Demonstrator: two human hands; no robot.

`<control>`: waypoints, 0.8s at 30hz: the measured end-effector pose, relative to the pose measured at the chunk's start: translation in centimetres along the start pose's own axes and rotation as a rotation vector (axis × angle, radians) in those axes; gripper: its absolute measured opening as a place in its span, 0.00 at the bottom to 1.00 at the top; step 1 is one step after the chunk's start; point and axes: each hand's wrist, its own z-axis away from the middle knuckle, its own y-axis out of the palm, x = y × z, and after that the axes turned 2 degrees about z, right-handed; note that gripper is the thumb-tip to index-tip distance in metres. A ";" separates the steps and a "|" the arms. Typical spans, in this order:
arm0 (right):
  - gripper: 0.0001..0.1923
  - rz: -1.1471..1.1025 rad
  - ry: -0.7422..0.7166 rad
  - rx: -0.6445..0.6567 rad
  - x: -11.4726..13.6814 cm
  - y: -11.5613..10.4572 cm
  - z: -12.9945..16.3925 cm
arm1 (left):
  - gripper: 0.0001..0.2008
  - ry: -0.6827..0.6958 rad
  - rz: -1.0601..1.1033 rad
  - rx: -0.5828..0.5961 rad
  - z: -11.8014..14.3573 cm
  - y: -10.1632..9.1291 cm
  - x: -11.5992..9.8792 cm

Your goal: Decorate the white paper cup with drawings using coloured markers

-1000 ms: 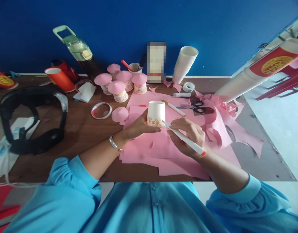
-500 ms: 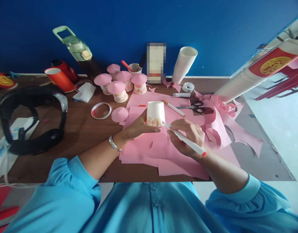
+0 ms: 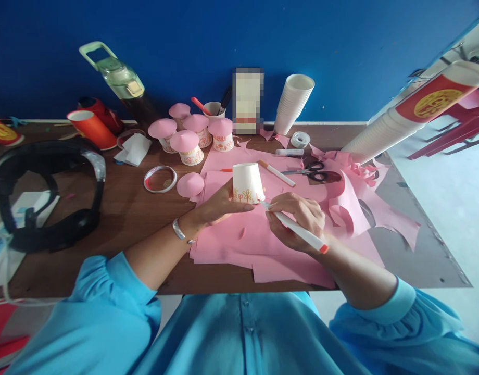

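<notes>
The left hand (image 3: 219, 204) curls its fingers around the lower edge of an upturned white paper cup (image 3: 247, 182) with orange flowers drawn along its rim, which stands slightly tilted on the sheets of pink paper (image 3: 263, 239) spread over the brown wooden table (image 3: 122, 219). The right hand (image 3: 300, 219) pinches a white marker pen with an orange end (image 3: 298, 228), its tip touching the cup's lower right edge. Behind stand 5 pink-capped paper-cup mushrooms (image 3: 192, 138), a loose pink paper dome (image 3: 190, 184), black-handled scissors (image 3: 313, 171) and a leaning stack of white cups (image 3: 292, 103).
</notes>
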 end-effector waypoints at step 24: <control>0.14 -0.017 -0.034 -0.060 0.1 -0.1 -0.2 | 0.36 0.076 -0.161 -0.131 0.6 1.2 -0.8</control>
